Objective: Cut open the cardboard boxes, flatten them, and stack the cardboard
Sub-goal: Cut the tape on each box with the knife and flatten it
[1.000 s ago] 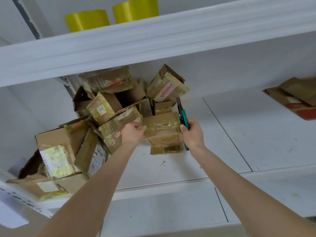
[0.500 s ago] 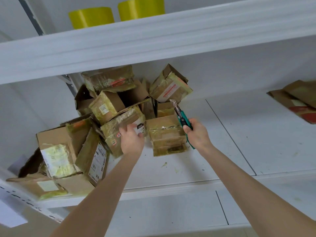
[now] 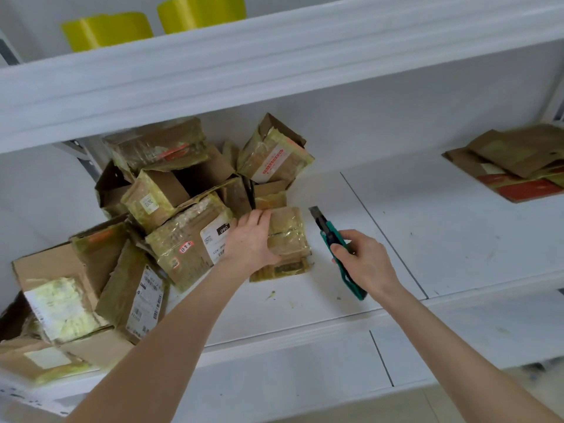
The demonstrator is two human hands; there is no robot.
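Note:
A small taped cardboard box [image 3: 288, 236] lies on the white shelf [image 3: 381, 264], in front of a pile of worn taped boxes [image 3: 171, 215]. My left hand [image 3: 248, 241] lies on the small box's left side, fingers stretched along its top edge and thumb at its near edge. My right hand [image 3: 364, 265] grips a green utility knife [image 3: 334, 242] just right of the box, blade end pointing up and away. The knife does not touch the box.
Flattened cardboard pieces [image 3: 515, 161] are stacked at the shelf's far right. Two yellow tape rolls [image 3: 106, 32] stand on the upper shelf [image 3: 274, 59], which overhangs the work area. A lower shelf [image 3: 305, 370] runs below.
The small box now rests on the shelf, and my left hand has shifted from the neighbouring box onto it. My right hand and knife have pulled away to the right of the box.

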